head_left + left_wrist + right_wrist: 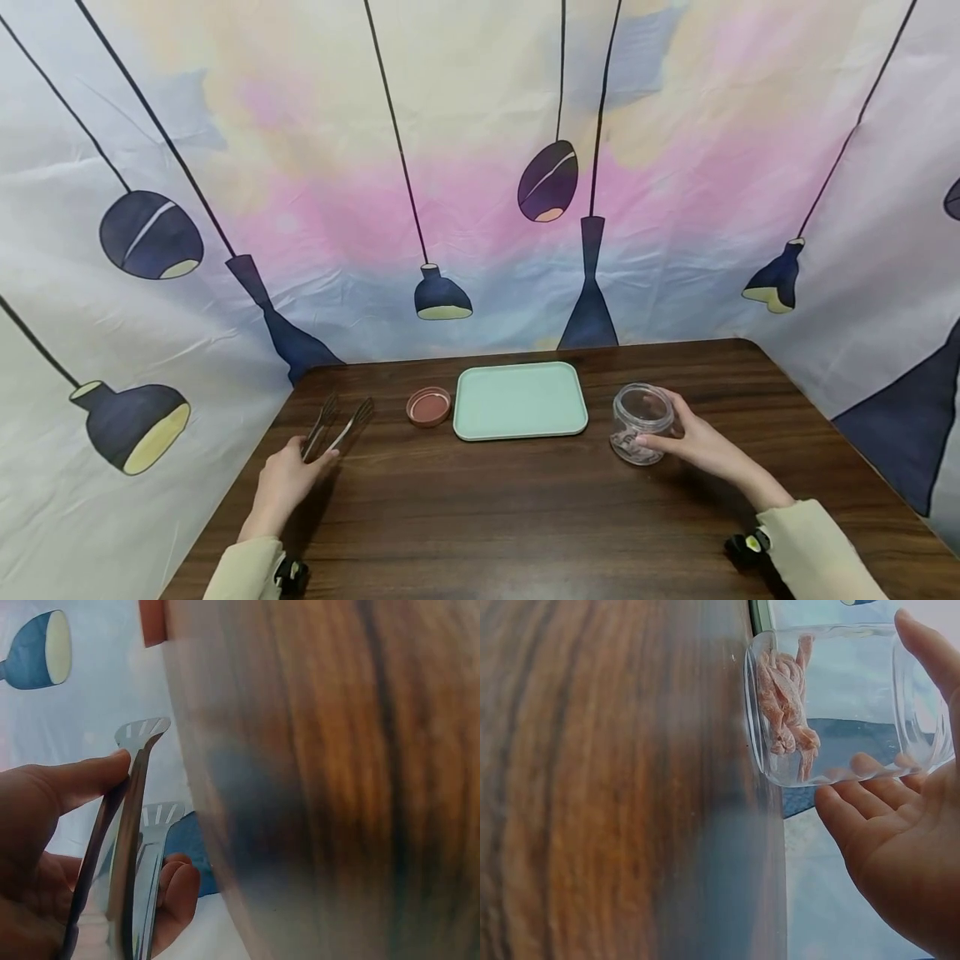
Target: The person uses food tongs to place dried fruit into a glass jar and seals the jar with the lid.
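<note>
On the left, my left hand (281, 485) holds metal tongs (362, 412), thumb on one arm and fingers round the other. The tongs' slotted tips (163, 813) stand apart with nothing between them, pointing away from me. My right hand (701, 450) grips a clear jar (637, 414) from its right side, thumb in front and fingers behind. The jar stands upright and lidless near the table's right part. Wrinkled, pale brownish-pink dried pieces (786, 705) lie at its bottom.
A mint-green rectangular tray (521, 402) lies at the middle back of the brown wooden table (480, 517). Just left of it is a round reddish-brown lid (429, 407). A cloth printed with lamps (487, 208) hangs behind the table.
</note>
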### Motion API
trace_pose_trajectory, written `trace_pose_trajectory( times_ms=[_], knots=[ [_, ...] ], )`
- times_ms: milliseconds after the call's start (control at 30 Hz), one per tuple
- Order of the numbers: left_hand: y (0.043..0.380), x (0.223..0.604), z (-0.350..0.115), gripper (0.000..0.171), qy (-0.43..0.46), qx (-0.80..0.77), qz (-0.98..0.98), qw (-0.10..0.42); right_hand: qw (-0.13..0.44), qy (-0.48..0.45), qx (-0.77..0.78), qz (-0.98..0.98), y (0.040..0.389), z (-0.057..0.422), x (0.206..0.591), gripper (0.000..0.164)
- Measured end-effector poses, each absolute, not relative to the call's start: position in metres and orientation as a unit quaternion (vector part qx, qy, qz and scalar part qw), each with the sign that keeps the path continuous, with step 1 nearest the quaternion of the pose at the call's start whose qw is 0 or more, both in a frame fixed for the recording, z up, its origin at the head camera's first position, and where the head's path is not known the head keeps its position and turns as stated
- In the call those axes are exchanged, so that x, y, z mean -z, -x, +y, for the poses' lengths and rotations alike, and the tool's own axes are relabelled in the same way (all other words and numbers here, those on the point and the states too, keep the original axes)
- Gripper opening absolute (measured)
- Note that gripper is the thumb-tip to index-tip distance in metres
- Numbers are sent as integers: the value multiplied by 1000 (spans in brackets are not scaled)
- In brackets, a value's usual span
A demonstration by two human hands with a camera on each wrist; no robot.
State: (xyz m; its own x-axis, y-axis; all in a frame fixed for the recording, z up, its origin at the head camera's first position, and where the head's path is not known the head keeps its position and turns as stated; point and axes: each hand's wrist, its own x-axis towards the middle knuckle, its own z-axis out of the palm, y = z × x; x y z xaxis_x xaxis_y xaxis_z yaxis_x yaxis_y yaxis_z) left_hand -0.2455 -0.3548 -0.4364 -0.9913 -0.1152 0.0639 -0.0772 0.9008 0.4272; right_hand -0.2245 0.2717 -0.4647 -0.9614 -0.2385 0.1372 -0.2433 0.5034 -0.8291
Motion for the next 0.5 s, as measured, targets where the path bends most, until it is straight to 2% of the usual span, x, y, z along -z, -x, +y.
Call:
trace_pose_trajectory(
  times_ms=[233, 400, 500],
  knots=[
    [252, 437, -359, 72, -55, 224, -972, 38, 0, -145, -474, -869, 225, 272, 462, 87],
    [255, 439, -359, 62, -64, 215, -974, 14, -2, -143, -473, -870, 226, 272, 462, 89],
    [255, 439, -358, 64, -68, 208, -976, 7, -3, -143, -473, -870, 226, 273, 463, 89]
  ],
)
